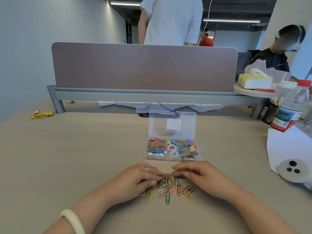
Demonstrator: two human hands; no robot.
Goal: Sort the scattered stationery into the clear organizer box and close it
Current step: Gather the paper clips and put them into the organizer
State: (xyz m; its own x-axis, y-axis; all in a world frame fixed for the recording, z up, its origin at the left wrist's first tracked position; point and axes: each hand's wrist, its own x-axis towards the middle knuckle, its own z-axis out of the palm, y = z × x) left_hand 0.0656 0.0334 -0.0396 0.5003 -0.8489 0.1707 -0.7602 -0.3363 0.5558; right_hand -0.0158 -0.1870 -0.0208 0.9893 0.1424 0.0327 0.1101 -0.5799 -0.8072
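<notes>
Beige desk [67,149], grey divider panel [143,68] behind the clear organizer box [172,159]. Lid [158,129] stands open at the box's far side. Inside: sorted clips [156,143] far-left, eraser [157,152] near-left, pastel rings [173,152] centre, binder clips [189,146] right. Loose paper clip pile [170,190] just in front of the box. Left hand [135,179] fingers curl into the pile; right hand [200,177] fingers bent, tips on its right edge. Can't tell if either pinches a clip.

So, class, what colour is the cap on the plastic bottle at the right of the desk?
Red: the cap shows best in the head view.
</notes>
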